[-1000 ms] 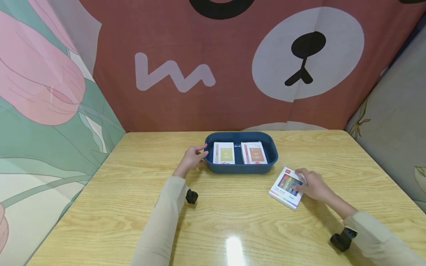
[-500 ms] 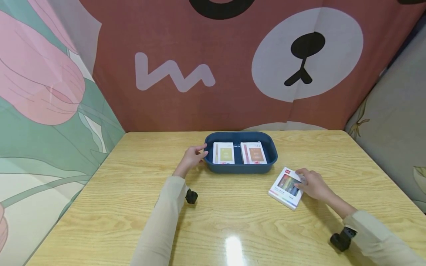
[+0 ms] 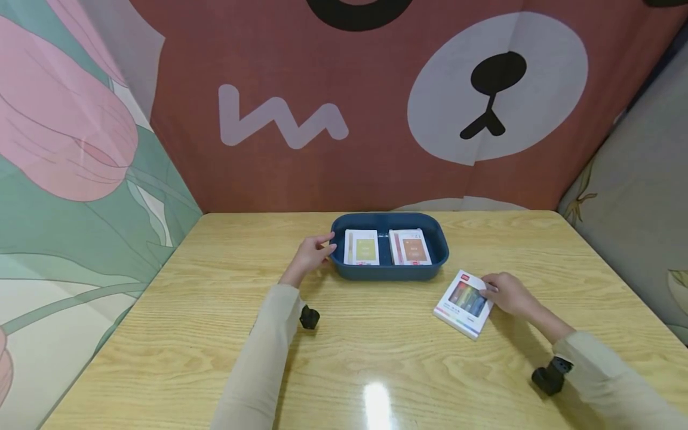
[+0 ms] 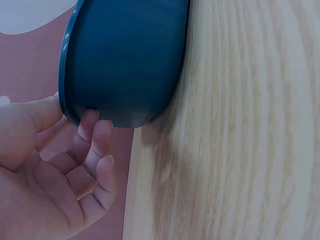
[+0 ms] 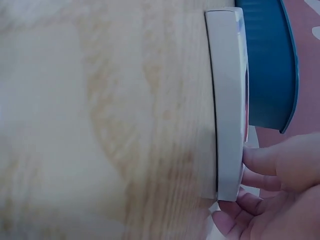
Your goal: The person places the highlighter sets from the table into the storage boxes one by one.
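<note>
On the table lies a white windowed box of coloured sticks (image 3: 462,305), tilted at an angle, front face up. My right hand (image 3: 510,294) pinches its upper right edge, thumb on the face and fingers at the edge; the right wrist view shows the fingertips curling below the box (image 5: 227,100). My left hand (image 3: 310,255) holds the left end of a dark blue tray (image 3: 387,273), thumb at the rim and fingertips against its outer wall (image 4: 130,60). Two flat white boxes lie inside the tray, one with a yellow-green panel (image 3: 361,247), the other with an orange-brown panel (image 3: 411,247).
The wood-grain table (image 3: 376,334) ends at a red-brown patterned cloth (image 3: 301,173) just behind the tray. Patterned fabric also stands along the left and right sides. A black wrist camera (image 3: 309,317) hangs at the left cuff, another camera (image 3: 552,376) at the right.
My right hand has shifted slightly to the right, its thumb sliding off the window toward the box's edge. The left hand, tray and boxes stay as they were.
</note>
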